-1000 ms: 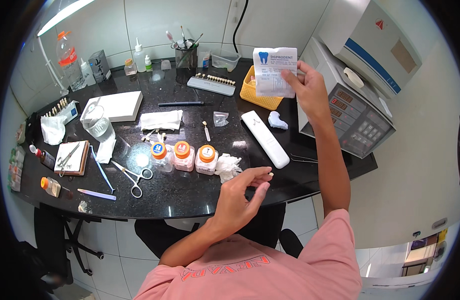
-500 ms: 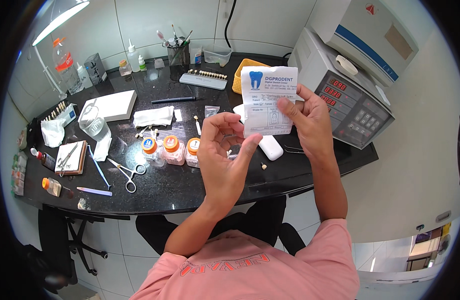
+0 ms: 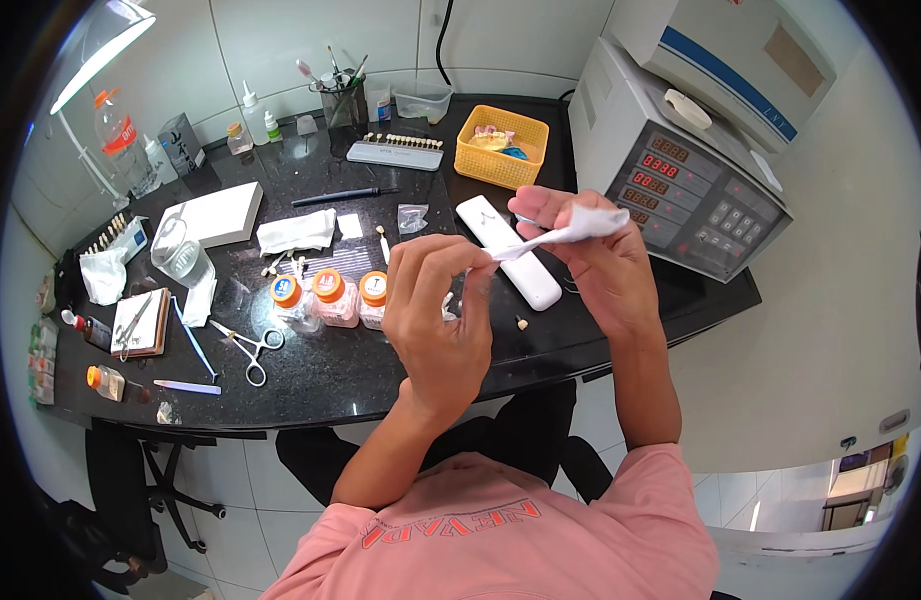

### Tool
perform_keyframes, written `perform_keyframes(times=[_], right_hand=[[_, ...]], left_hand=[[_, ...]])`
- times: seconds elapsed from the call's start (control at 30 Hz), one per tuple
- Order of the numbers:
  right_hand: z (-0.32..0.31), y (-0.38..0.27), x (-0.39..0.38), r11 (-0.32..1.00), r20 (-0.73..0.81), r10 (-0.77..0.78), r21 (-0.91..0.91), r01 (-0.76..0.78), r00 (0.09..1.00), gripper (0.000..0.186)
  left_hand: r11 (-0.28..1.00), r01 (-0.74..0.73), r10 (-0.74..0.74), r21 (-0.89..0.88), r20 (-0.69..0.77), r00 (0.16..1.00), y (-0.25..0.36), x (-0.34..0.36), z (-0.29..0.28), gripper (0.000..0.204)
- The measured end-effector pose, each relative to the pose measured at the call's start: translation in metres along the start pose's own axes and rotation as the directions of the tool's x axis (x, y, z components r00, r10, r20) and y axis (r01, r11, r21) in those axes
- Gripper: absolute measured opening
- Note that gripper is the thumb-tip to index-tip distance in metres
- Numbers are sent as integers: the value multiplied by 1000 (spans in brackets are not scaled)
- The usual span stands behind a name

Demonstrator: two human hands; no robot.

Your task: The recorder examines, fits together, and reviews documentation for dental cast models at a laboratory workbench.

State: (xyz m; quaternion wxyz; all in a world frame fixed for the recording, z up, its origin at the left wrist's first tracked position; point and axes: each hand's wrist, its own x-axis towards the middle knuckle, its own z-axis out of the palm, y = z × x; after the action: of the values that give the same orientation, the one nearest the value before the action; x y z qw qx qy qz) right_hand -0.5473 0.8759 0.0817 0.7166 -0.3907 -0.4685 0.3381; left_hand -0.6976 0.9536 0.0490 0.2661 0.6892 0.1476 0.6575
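Head view: crumpled white paper slip [image 3: 587, 228], seen near edge-on, runs to 2 o'clock from left hand [image 3: 433, 310], thumb and forefinger pinched on its near end; right hand [image 3: 613, 275] touches the far end, equally near, grip can't tell. Long white rounded plastic case [image 3: 537, 286] beneath, yellow plastic basket [image 3: 493, 168] at 11, grey boxy control unit [image 3: 621, 140] at 2; nothing between hands except slip.

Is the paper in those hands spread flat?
No, the paper looks bent: a thin strip by the left hand, a wider curved part at the right hand.
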Motion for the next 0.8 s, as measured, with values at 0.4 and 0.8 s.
perform_keyframes(times=[0.4, 0.8], right_hand=[[1, -22, -36, 892, 191, -42, -434, 123, 981, 29], [4, -8, -17, 998, 157, -61, 11, 60, 986, 77]], left_hand=[[998, -10, 13, -68, 46, 999, -7, -5, -6, 13], [584, 659, -410, -475, 528, 744, -1, -15, -10, 11]])
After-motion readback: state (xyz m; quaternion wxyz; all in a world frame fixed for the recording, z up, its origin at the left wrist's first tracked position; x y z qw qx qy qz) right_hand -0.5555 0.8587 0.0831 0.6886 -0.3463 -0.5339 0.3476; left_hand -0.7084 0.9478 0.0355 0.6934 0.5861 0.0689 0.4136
